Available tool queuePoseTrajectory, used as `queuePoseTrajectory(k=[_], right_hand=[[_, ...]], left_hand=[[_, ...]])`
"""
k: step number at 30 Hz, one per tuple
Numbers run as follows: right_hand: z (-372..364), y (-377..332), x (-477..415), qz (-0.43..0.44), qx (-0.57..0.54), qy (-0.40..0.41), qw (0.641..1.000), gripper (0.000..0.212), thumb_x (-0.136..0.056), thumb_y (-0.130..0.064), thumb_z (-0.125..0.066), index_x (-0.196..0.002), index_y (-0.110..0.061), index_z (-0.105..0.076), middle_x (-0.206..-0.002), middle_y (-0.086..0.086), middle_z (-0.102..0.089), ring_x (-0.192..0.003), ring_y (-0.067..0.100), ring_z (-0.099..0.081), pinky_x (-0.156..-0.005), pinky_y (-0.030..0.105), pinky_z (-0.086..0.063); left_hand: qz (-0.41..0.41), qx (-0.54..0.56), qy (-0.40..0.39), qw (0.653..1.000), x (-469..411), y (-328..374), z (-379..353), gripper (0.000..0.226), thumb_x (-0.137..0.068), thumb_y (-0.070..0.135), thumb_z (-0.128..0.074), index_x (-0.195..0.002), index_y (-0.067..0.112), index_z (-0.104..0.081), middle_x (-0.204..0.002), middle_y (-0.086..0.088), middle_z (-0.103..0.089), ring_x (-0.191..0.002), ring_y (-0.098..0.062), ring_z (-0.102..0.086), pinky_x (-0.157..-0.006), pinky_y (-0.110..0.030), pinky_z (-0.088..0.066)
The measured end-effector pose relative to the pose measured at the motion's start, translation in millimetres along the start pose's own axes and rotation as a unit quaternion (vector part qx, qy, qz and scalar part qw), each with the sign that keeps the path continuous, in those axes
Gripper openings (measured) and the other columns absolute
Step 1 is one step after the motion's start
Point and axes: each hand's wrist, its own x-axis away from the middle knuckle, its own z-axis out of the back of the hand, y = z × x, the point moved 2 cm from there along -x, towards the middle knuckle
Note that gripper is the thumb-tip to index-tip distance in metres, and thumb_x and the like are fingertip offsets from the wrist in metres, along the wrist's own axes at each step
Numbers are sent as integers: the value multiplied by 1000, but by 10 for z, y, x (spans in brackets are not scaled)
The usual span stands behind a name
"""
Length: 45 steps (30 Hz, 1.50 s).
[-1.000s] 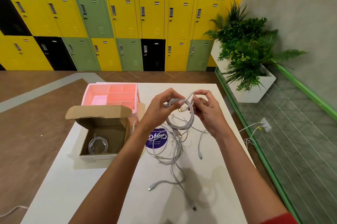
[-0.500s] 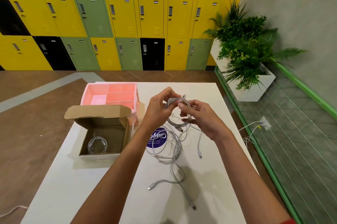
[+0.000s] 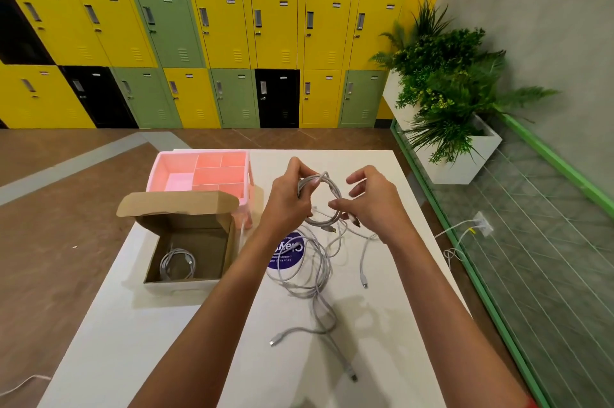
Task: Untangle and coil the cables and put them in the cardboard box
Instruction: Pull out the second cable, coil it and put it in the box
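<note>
Sitting on the left side of the white table (image 3: pixel 398 324), the brown cardboard box (image 3: pixel 192 228) is open with its flap raised at the back. It holds a smaller grey cable coil (image 3: pixel 177 263) lying flat on its floor. Just behind it stands a pink plastic organiser tray (image 3: pixel 199 156), split inside into several compartments.

A round purple sticker (image 3: pixel 285 254) lies on the table, partly under the left forearm. Its white writing is upside down to the camera. The large word seems to begin "Clay", and the smaller lines are too small to read.

Above the table's middle, the grey coiled cable (image 3: pixel 335 190) stands roughly upright, its ring facing the camera and a plug end hanging at the bottom. The left hand (image 3: pixel 289 198) pinches its top between thumb and curled fingers. The right hand (image 3: pixel 372 204) pinches its lower right side with thumb and forefinger, the other fingers loosely spread.

Below, loose grey cables (image 3: pixel 312 274) lie tangled, trailing lengthwise toward the near edge.
</note>
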Motion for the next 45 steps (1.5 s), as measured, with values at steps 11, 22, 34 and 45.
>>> queuePoseTrajectory(k=[11, 22, 34, 45], right_hand=[[9, -22, 120, 36, -94, -104, 989, 31, -76, -6, -78, -100, -7, -60, -77, 7, -68, -63, 10, -63, -57, 21, -49], [269, 72, 27, 26, -132, -152, 979, 21, -82, -3, -71, -100, -9, -63, -69, 1, -67, -63, 11, -64, -62, 29, -42], [195, 257, -44, 103, -2, -70, 992, 9, -81, -15, -74, -87, -20, -77, -78, -6, -67, -69, 8, -51, -63, 14, -39], [-119, 313, 3, 121, -54, -3, 991, 18, -92, -12, -60, -103, -9, -74, -98, 5, -70, -86, 15, -68, -84, 28, -55]], left_hand=[[-86, -57, -14, 995, -8, -87, 2, 13, -91, -2, -57, -90, 6, -47, -77, 13, -59, -74, 9, -59, -59, -12, -44], [-161, -146, -66, 974, -115, 14, 100, 29, -94, -2, -46, -104, 15, -69, -80, 2, -60, -76, -20, -60, -69, -32, -48], [-139, -121, -145, 972, -98, 116, 141, 21, -97, 3, -46, -100, 8, -66, -80, -3, -60, -75, -18, -56, -68, -22, -41], [-121, -108, -78, 984, -120, 126, 135, 21, -95, 0, -48, -99, 8, -68, -76, -1, -60, -65, -4, -48, -60, -8, -33]])
